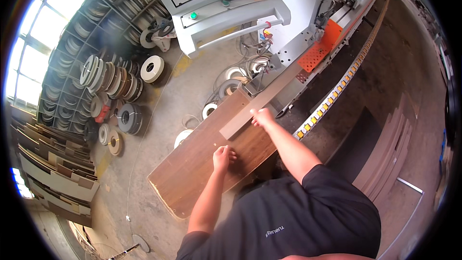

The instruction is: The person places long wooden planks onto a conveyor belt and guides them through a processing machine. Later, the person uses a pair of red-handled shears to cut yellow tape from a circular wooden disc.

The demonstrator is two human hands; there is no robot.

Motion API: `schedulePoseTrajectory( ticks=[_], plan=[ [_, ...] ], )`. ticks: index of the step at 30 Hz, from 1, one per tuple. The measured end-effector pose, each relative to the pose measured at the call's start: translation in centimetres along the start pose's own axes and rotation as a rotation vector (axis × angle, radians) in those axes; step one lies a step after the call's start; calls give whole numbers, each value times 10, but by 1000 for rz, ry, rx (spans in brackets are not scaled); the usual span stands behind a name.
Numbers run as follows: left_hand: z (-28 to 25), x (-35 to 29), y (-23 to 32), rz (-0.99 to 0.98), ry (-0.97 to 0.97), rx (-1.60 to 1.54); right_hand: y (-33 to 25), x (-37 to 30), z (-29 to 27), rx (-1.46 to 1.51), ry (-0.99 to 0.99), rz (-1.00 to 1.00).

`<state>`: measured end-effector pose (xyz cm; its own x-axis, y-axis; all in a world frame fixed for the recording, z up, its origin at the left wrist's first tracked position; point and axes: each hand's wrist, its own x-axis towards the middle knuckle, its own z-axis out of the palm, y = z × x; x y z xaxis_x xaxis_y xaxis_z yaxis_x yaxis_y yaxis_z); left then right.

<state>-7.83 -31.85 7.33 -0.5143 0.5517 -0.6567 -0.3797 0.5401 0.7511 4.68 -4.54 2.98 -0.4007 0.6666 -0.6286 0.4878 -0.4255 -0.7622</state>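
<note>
A long narrow wood-look board (236,126) lies slantwise over a brown wooden table (180,178), its far part running into a grey machine (284,62). My right hand (262,117) is at the board's near-right edge, fingers curled over it in a closed grip. Closer to me and to the left, my left hand (224,156) hovers over or rests on the tabletop, a little short of the board's end. Its fingers are loosely curled in, and nothing shows in them. An orange perforated plate (321,48) sits beside the board's path on the machine.
A control panel (226,9) with buttons and a screen stands ahead. A track with yellow pads (332,97) runs along the right. Edging rolls (130,118) stand on the floor and fill a rack (72,62) at left. Stacked panels (385,149) lie right.
</note>
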Motion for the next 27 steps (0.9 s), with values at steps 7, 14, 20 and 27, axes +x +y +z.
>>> schedulePoseTrajectory(
  ticks=[7,14,20,27],
  plan=[
    [-3,-5,-3,73,-17,37,-6,-41,47,56,-51,89],
    [4,-8,0,71,10,56,-16,-13,-5,71,35,83],
    [13,-10,7,47,100,157,-25,9,-53,151,82,83],
    [20,-9,9,43,172,88,-37,38,-109,197,138,105]
  ],
)
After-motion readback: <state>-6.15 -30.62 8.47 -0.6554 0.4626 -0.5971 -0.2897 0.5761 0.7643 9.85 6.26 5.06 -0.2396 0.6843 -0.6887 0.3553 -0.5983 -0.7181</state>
